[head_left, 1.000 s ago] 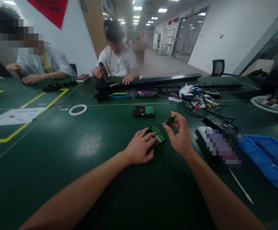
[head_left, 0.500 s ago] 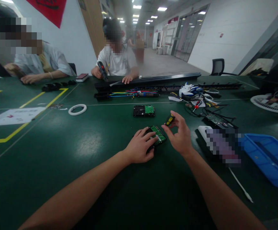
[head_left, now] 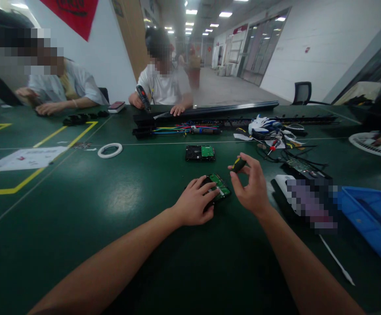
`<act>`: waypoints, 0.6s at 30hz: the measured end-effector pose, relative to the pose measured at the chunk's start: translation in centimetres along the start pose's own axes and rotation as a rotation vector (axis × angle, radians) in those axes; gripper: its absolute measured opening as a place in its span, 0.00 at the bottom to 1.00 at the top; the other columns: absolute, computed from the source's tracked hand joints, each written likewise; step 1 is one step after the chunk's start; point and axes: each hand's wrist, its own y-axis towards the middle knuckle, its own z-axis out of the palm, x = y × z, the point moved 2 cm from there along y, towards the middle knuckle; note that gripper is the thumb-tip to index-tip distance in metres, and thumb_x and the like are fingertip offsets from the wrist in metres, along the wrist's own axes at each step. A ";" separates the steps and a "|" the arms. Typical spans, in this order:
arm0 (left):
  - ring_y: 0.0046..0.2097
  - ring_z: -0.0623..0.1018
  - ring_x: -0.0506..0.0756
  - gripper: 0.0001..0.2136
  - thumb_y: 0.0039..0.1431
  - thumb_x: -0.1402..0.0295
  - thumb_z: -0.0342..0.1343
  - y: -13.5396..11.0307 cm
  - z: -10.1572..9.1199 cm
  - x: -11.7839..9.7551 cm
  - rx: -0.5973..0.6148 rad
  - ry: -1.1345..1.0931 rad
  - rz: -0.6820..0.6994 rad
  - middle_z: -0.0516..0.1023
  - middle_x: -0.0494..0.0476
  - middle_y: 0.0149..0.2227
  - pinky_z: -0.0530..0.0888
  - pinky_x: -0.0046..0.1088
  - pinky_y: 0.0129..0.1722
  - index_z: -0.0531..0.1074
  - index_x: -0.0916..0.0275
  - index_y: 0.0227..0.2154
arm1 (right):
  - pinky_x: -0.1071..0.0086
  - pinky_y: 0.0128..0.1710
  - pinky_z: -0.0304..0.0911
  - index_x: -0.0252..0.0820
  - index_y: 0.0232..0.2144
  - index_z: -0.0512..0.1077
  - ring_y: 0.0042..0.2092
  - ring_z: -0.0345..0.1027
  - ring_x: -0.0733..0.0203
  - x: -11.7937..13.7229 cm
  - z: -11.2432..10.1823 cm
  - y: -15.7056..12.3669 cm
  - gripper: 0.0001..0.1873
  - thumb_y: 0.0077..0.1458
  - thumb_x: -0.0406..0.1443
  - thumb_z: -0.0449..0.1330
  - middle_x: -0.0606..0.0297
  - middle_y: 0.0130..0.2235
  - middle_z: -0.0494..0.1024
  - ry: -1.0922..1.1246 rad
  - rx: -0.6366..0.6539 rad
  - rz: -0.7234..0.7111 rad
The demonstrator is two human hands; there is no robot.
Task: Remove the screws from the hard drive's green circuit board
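Note:
A hard drive [head_left: 221,186] with a green circuit board facing up lies on the table, turned at an angle. My left hand [head_left: 198,199] grips it from the left, fingers bent over its top and thumb along the near side, hiding much of it. Just right of the drive and above the table, my right hand [head_left: 251,183] pinches a short black-and-yellow screwdriver handle [head_left: 239,164] between thumb and fingers. No shaft or tip can be made out. A second hard drive [head_left: 200,153], black and green, lies flat farther back.
Behind lie a long black housing with coloured wires [head_left: 183,130], gloves [head_left: 264,125] and a red-handled screwdriver [head_left: 274,146]. To the right are a circuit board [head_left: 308,168] and a blue tray [head_left: 370,218]. A white ring [head_left: 110,150] lies left. Across the table, a person holds a power drill [head_left: 143,97].
The screwdriver handle has turned in my right fingers, showing less yellow. My left hand stays on the hard drive. The whole view has shifted slightly.

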 end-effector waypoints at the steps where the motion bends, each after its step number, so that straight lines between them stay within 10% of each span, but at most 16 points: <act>1: 0.74 0.58 0.76 0.29 0.65 0.58 0.56 0.0 0.0 0.0 0.000 0.000 0.001 0.67 0.62 0.69 0.63 0.62 0.69 0.67 0.58 0.67 | 0.51 0.47 0.80 0.53 0.70 0.58 0.49 0.75 0.52 0.0 0.0 0.1 0.35 0.64 0.34 0.62 0.53 0.61 0.69 -0.002 0.000 0.006; 18: 0.74 0.57 0.77 0.30 0.64 0.58 0.57 0.2 -0.1 0.0 0.010 -0.016 -0.009 0.67 0.63 0.69 0.62 0.63 0.69 0.67 0.59 0.67 | 0.55 0.41 0.81 0.56 0.69 0.61 0.46 0.76 0.52 0.3 0.0 -0.1 0.36 0.62 0.35 0.65 0.56 0.56 0.74 -0.076 -0.031 -0.031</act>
